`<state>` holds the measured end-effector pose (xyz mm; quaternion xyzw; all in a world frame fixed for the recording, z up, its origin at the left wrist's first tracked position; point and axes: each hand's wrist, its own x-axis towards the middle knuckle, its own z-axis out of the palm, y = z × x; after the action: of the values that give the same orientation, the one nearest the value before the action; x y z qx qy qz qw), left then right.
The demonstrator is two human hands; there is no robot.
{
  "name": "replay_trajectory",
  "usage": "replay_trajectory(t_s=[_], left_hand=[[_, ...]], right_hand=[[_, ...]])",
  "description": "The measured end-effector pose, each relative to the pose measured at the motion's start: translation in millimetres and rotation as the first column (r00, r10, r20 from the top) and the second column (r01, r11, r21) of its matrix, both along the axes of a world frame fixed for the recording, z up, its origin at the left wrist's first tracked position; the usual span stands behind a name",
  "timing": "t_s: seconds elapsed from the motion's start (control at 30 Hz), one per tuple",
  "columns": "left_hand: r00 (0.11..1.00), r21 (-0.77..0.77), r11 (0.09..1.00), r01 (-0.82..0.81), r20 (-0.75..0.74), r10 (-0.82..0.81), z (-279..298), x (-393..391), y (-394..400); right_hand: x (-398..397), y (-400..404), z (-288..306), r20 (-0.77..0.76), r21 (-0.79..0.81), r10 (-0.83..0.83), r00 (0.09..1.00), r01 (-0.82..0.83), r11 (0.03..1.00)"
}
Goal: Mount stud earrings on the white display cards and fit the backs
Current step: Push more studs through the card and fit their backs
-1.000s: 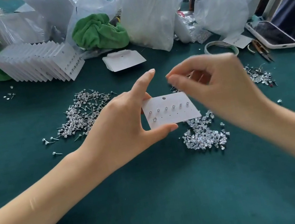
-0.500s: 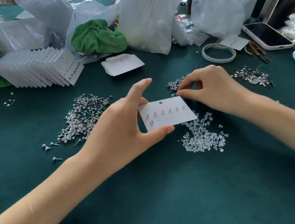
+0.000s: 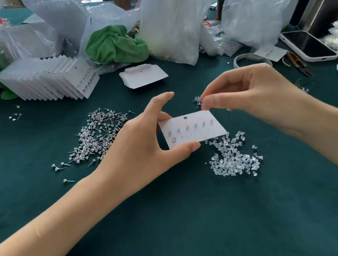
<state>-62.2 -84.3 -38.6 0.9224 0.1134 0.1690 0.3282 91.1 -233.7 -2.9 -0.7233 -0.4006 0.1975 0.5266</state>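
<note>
Gripping a white rectangular display card [image 3: 196, 133] between thumb and fingers, the left hand [image 3: 143, 152] holds it above the dark green felt table [image 3: 181, 227]. Seven studs sit mounted: six in the top row, one below. No readable writing. Right hand [image 3: 255, 99] fingertips pinch at the card's upper right edge, though what they hold is too small to tell.

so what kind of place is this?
Likely a small jewellery packing bench: heaps of loose stud earrings and clear backs on green cloth, a fanned stack of filled display cards, and bulk plastic bags behind.
</note>
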Motion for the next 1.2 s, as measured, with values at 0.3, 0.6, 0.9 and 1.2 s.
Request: replay_trajectory(t_s=[0.3,0.6,0.9,1.2], left_hand=[[0.999,-0.011,1.0,0.025,0.047,-0.024,2.6,-2.1,-2.9],[0.999,0.01,1.0,0.025,0.042,-0.026,4.6,-3.3,-4.7],[0.999,0.029,0.999,0.023,0.048,-0.024,6.1,-2.6,-6.3],[0.999,0.014,1.0,0.026,0.047,-0.027,6.4,-3.7,-6.2]], right_hand=[[-42.7,7.2,-17.6,0.169,-0.043,0.01,0.986,-0.003,0.999],[-45.0,7.7,-19.3,0.14,-0.047,-0.055,0.989,0.062,0.997],[-44.7,6.0,-19.7,0.116,-0.058,-0.017,0.993,0.023,0.998],[-42.1,3.1,-20.7,0.169,-0.054,0.018,0.986,-0.009,0.999]])
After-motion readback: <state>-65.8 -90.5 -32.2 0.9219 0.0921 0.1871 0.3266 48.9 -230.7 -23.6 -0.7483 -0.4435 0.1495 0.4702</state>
